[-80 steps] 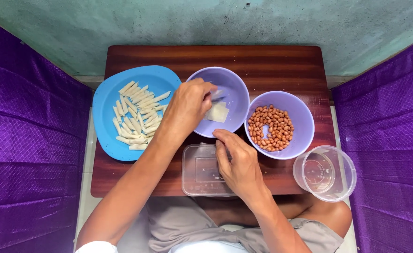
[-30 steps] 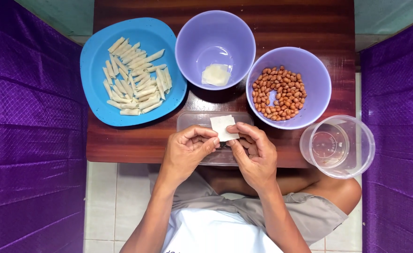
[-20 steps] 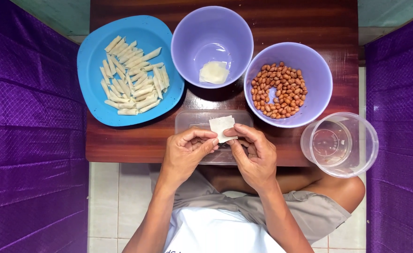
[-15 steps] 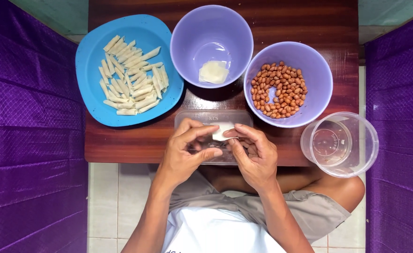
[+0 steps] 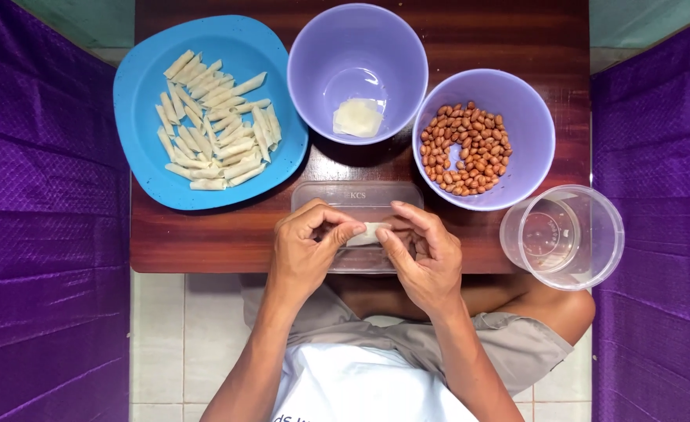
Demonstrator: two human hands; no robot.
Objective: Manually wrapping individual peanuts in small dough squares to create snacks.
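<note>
— Hands first: what are they doing?
— Left hand point(image 5: 307, 248) and right hand point(image 5: 425, 254) meet fingertip to fingertip, both pinched on one small pale wrapper point(image 5: 367, 233) held between them, mostly hidden by the thumbs

— Where does that wrapper sit?
— Just off the left thumb tip, against the right forefinger, over a clear flat lid point(image 5: 358, 205) that lies under both hands on the wooden table point(image 5: 204, 234)

— What lies beyond the fingers?
— Straight ahead of them, a purple bowl point(image 5: 358, 31) with a few flat pale wrappers point(image 5: 357, 117) at its bottom. Ahead of the right hand, a second purple bowl point(image 5: 536, 141) holds peanuts point(image 5: 464, 148)

— And to the sides?
— Ahead and outward of the left hand, a blue plate point(image 5: 149, 86) carries many rolled pale sticks point(image 5: 212, 117). Outward of the right hand, a clear round tub point(image 5: 561, 237) overhangs the table corner

— Anything else?
— Purple quilted cloth point(image 5: 40, 234) hangs on both flanks
</note>
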